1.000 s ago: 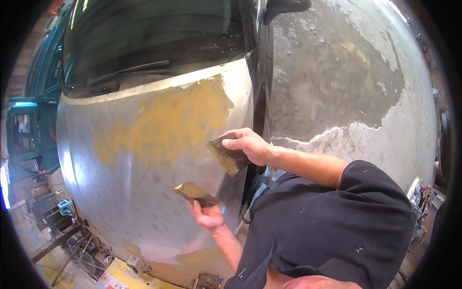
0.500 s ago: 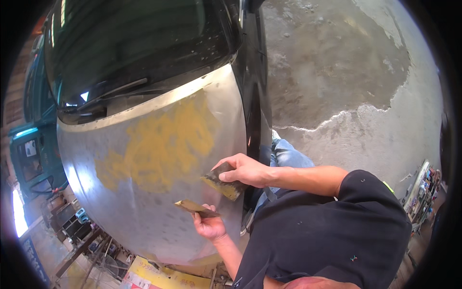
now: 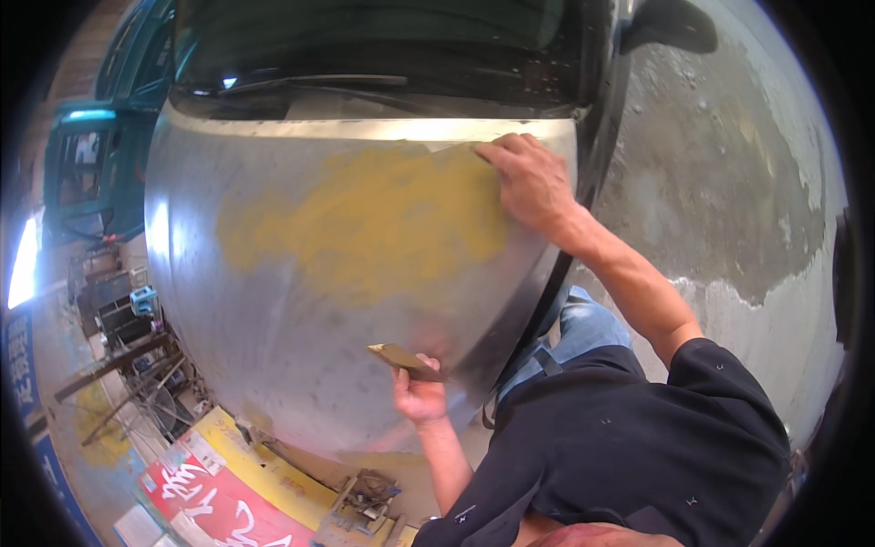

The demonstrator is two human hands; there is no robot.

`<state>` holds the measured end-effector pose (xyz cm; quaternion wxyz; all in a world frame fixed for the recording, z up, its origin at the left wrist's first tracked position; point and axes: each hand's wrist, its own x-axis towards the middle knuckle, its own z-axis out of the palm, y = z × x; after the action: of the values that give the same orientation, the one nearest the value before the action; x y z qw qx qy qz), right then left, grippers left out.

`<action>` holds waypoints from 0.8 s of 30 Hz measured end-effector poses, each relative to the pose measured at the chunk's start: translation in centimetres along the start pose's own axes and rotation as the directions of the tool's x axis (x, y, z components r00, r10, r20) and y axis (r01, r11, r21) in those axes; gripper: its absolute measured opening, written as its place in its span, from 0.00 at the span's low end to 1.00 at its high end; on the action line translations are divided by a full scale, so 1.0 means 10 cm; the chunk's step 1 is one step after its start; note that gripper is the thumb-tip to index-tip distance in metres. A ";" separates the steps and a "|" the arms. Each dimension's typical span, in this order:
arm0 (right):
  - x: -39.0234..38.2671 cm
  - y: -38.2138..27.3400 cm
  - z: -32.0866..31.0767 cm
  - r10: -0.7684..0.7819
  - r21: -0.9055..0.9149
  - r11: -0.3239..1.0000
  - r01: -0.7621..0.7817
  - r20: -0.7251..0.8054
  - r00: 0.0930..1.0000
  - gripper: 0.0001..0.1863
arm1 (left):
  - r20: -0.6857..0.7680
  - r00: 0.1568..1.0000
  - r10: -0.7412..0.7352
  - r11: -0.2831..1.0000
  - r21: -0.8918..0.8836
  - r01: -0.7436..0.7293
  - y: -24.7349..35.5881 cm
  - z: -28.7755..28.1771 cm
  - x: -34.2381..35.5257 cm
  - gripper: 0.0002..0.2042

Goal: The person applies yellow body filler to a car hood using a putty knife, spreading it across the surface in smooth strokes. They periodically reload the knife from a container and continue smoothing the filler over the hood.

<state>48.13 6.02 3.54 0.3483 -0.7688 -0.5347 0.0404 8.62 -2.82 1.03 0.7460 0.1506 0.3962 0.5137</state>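
Observation:
A bare grey car hood [image 3: 264, 319] lies before me, with a broad smear of yellow body filler [image 3: 374, 214] across its upper half. My right hand [image 3: 536, 182] is bent over the smear's upper right end, close to the pale strip along the hood's rear edge. Its fingers are closed on the putty spreader, which the hand almost wholly hides. Lower down, my left hand [image 3: 421, 392] grips a flat putty scraper [image 3: 406, 359] between thumb and fingers. Yellow filler shows on the scraper's tip, held above the hood's lower part.
Beyond the hood are the dark windshield [image 3: 383, 46] with its wiper and a side mirror [image 3: 674, 25] at right. A teal vehicle [image 3: 87, 173] stands at far left. Metal scrap and tools [image 3: 118, 305] lie below it. A red and yellow board [image 3: 246, 483] is at the lower left.
My right hand has gone from above the hood's right side up to its rear right corner, onto the filler. My left hand still holds its scraper. The view has turned and shifted.

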 end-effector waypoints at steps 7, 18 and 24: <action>-0.08 -0.13 0.32 -0.001 -0.169 0.984 0.049 0.273 0.962 0.22 | -0.023 0.997 0.077 0.996 -0.038 -0.077 0.01 -0.15 0.05 0.16; -0.05 -0.40 0.41 0.000 -0.246 0.967 0.072 0.282 0.959 0.18 | 0.051 0.996 0.078 0.962 -0.265 -0.061 0.08 -0.37 0.11 0.14; 0.15 -1.02 0.42 -0.018 0.023 1.000 0.010 0.370 0.929 0.14 | 0.072 0.990 0.119 0.955 -0.280 -0.095 0.18 -0.53 0.05 0.14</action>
<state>38.80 11.25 6.70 0.2499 -0.7399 -0.5958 0.1876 3.58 -2.56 -1.51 0.7475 0.0889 0.2787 0.5964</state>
